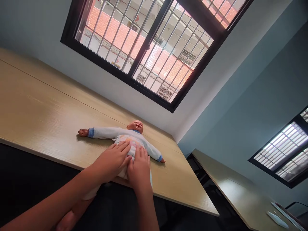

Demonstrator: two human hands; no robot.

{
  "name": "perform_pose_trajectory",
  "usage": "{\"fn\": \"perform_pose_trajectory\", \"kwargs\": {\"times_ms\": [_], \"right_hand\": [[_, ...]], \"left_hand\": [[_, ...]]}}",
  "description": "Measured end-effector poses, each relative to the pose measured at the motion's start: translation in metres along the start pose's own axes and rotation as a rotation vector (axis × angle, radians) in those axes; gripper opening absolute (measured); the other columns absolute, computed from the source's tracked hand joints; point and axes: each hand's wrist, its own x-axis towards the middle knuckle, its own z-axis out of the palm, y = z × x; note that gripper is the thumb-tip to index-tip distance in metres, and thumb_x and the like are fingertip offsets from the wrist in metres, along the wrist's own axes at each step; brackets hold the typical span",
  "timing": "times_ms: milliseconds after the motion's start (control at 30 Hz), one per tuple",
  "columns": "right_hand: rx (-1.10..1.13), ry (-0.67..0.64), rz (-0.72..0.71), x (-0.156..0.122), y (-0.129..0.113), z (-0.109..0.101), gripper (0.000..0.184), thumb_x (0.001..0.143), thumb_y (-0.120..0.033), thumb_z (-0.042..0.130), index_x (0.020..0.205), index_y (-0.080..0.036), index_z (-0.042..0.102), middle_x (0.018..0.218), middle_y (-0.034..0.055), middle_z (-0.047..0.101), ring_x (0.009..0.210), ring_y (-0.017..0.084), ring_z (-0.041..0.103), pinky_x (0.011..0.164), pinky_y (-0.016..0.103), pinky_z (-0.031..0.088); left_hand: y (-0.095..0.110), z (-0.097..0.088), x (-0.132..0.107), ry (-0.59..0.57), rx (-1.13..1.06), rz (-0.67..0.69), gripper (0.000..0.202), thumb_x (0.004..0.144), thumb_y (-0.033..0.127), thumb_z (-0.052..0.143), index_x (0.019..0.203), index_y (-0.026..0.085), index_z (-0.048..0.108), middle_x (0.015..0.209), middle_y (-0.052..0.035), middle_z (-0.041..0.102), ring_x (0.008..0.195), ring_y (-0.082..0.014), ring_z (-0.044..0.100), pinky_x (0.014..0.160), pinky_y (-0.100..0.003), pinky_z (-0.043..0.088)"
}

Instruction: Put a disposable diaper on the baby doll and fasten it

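A baby doll point(131, 134) in a white knitted top with blue cuffs lies on its back on a long wooden table point(43, 112), arms spread wide. Its legs hang over the near table edge. My left hand point(113, 160) lies flat on the doll's belly, fingers stretched out. Beside it, my right hand point(139, 168) rests flat on the doll's lower body, fingers together and extended. Neither hand grips anything. One doll leg point(69, 218) shows below my left forearm.
A large barred window point(149, 41) fills the wall behind the table. A second wooden table point(231, 189) stands to the right with white items point(276, 219) on it. A smaller window point(286, 150) is at far right. Dark floor lies below the table edge.
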Motion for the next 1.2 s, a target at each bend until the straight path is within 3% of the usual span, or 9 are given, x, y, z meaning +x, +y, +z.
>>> {"fn": "perform_pose_trajectory", "kwargs": {"times_ms": [200, 367, 467, 533, 700, 767, 867, 1033, 1200], "right_hand": [[0.032, -0.062, 0.058, -0.002, 0.032, -0.017, 0.071, 0.106, -0.046, 0.045, 0.165, -0.006, 0.039, 0.171, 0.0197, 0.036, 0.161, 0.039, 0.030, 0.130, 0.060, 0.026], [-0.009, 0.004, -0.050, 0.022, 0.019, -0.011, 0.068, 0.107, -0.038, 0.041, 0.164, -0.001, 0.038, 0.173, 0.0213, 0.031, 0.163, 0.035, 0.026, 0.132, 0.056, 0.024], [-0.043, -0.093, -0.119, 0.033, 0.019, 0.004, 0.062, 0.102, -0.025, 0.047, 0.161, -0.006, 0.047, 0.169, 0.0204, 0.041, 0.160, 0.037, 0.034, 0.131, 0.059, 0.026], [0.025, -0.037, -0.133, 0.032, 0.029, 0.009, 0.061, 0.099, -0.025, 0.050, 0.157, -0.008, 0.054, 0.166, 0.0195, 0.046, 0.157, 0.036, 0.040, 0.130, 0.057, 0.028], [0.343, 0.315, 0.186, 0.020, 0.063, 0.003, 0.062, 0.095, -0.036, 0.056, 0.149, -0.005, 0.059, 0.155, 0.0237, 0.058, 0.146, 0.036, 0.053, 0.123, 0.052, 0.042], [0.448, 0.244, 0.214, 0.017, 0.069, -0.001, 0.062, 0.093, -0.039, 0.061, 0.148, -0.009, 0.062, 0.153, 0.0211, 0.061, 0.145, 0.036, 0.056, 0.122, 0.051, 0.043], [0.588, 0.080, 0.063, 0.015, 0.071, -0.001, 0.052, 0.097, -0.043, 0.058, 0.139, -0.017, 0.071, 0.148, 0.0131, 0.067, 0.140, 0.030, 0.061, 0.120, 0.044, 0.046], [0.756, 0.246, 0.212, 0.018, 0.090, 0.009, 0.051, 0.087, -0.052, 0.066, 0.118, -0.014, 0.078, 0.120, 0.0161, 0.080, 0.111, 0.030, 0.074, 0.095, 0.039, 0.061], [0.828, 0.222, 0.299, 0.019, 0.096, 0.010, 0.042, 0.085, -0.053, 0.062, 0.095, -0.015, 0.075, 0.096, 0.0140, 0.081, 0.089, 0.028, 0.076, 0.083, 0.039, 0.062]], "left_hand": [[-0.012, -0.001, -0.023, -0.011, 0.090, -0.086, 0.064, 0.109, 0.051, 0.044, 0.155, 0.007, 0.055, 0.166, -0.0209, 0.045, 0.157, -0.0365, 0.040, 0.124, -0.056, 0.042], [-0.001, -0.009, 0.017, 0.037, 0.028, -0.093, 0.066, 0.112, 0.047, 0.035, 0.161, 0.005, 0.046, 0.170, -0.0224, 0.038, 0.161, -0.0343, 0.032, 0.128, -0.055, 0.036], [-0.014, 0.007, 0.034, -0.098, 0.029, -0.116, 0.065, 0.111, 0.044, 0.037, 0.161, 0.004, 0.045, 0.169, -0.0230, 0.039, 0.160, -0.0371, 0.034, 0.127, -0.057, 0.036], [-0.024, 0.020, 0.031, -0.110, 0.029, -0.104, 0.067, 0.110, 0.047, 0.037, 0.162, 0.006, 0.045, 0.170, -0.0215, 0.039, 0.160, -0.0365, 0.033, 0.127, -0.056, 0.035], [-0.025, 0.031, 0.007, 0.023, 0.090, -0.117, 0.082, 0.106, 0.052, 0.044, 0.165, -0.003, 0.033, 0.173, -0.0290, 0.025, 0.163, -0.0377, 0.025, 0.127, -0.050, 0.036], [-0.021, 0.031, 0.005, 0.027, 0.110, -0.134, 0.087, 0.104, 0.054, 0.047, 0.163, -0.008, 0.033, 0.171, -0.0321, 0.028, 0.161, -0.0391, 0.028, 0.127, -0.051, 0.036], [-0.017, 0.029, 0.007, 0.000, 0.111, -0.122, 0.082, 0.101, 0.055, 0.050, 0.159, -0.003, 0.044, 0.167, -0.0294, 0.040, 0.159, -0.0381, 0.035, 0.128, -0.050, 0.034], [-0.018, 0.026, 0.005, 0.018, 0.039, -0.136, 0.076, 0.102, 0.052, 0.049, 0.159, 0.002, 0.046, 0.167, -0.0267, 0.042, 0.159, -0.0355, 0.035, 0.128, -0.050, 0.035], [-0.024, 0.023, -0.005, 0.056, -0.113, -0.235, 0.077, 0.102, 0.057, 0.048, 0.160, 0.007, 0.045, 0.167, -0.0253, 0.042, 0.157, -0.0381, 0.038, 0.124, -0.051, 0.041]]}}
